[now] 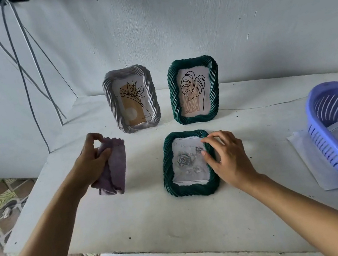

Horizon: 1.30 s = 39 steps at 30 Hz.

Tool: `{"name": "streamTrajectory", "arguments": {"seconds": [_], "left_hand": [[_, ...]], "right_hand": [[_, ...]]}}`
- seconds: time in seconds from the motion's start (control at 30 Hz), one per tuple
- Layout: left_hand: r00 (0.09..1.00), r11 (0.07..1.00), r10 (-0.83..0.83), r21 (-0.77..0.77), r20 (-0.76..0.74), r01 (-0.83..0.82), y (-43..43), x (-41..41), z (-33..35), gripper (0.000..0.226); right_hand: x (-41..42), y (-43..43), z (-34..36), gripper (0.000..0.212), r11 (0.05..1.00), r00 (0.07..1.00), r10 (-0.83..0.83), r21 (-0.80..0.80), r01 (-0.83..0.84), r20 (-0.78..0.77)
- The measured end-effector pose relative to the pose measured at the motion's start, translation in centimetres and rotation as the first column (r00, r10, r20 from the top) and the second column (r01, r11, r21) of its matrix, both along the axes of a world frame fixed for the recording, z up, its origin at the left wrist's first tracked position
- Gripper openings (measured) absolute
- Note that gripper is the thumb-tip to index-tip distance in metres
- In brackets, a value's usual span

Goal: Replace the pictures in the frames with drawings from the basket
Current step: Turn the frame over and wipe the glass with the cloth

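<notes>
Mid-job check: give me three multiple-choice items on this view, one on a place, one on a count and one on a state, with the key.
1. Where is the basket?
A. on the right side of the table
B. hanging on the wall
C. on the floor

2. How many frames have dark green rims?
A. one
B. two
C. three

3. What is the left hand doing?
A. resting flat on the table
B. reaching into the basket
C. gripping a purple cloth

Key:
1 A, the basket sits on the tabletop at the right of the view.
2 B, the standing green frame and the flat green frame are green, while the white frame is not.
3 C, its fingers curl round the cloth.
</notes>
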<state>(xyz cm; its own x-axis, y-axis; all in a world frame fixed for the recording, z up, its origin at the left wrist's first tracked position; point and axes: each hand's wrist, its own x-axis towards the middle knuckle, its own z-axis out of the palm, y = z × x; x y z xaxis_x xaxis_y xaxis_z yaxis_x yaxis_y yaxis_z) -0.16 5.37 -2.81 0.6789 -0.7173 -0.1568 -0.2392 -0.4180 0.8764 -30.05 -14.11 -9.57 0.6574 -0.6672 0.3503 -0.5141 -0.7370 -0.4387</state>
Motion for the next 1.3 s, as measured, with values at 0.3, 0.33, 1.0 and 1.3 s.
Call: {"name": "streamTrajectory", "arguments": {"seconds": [0.3,0.33,1.0,1.3], "left_hand": [[0.889,0.985,-0.057,0.172,0.454,-0.024,0.5,0.8,-3.2,0.018],[0.848,0.984,-0.046,0.173,0.528,-0.054,0.7,0.5,-3.3,0.021],[0.553,0.96,-0.281,0.235,0.785,0.154,0.7,-3.4,-2.6,0.03],[0.738,0.86,-0.43,0.486,0.52,0.159,-5.5,-12.7,-3.4,0.05]], "right_hand": [[-0.1,0.5,-0.4,0.034,0.999,0.998,-0.048,0.019,0.049,-0.039],[-0.1,0.6,-0.4,0.035,0.999,0.998,-0.049,0.02,0.05,-0.043],[1.0,0.8,2.4,0.049,0.929,0.896,-0.266,0.153,0.337,-0.355],[1.5,1.0,3.2,0.041,0.841,0.906,-0.28,0.373,0.391,-0.317]]}}
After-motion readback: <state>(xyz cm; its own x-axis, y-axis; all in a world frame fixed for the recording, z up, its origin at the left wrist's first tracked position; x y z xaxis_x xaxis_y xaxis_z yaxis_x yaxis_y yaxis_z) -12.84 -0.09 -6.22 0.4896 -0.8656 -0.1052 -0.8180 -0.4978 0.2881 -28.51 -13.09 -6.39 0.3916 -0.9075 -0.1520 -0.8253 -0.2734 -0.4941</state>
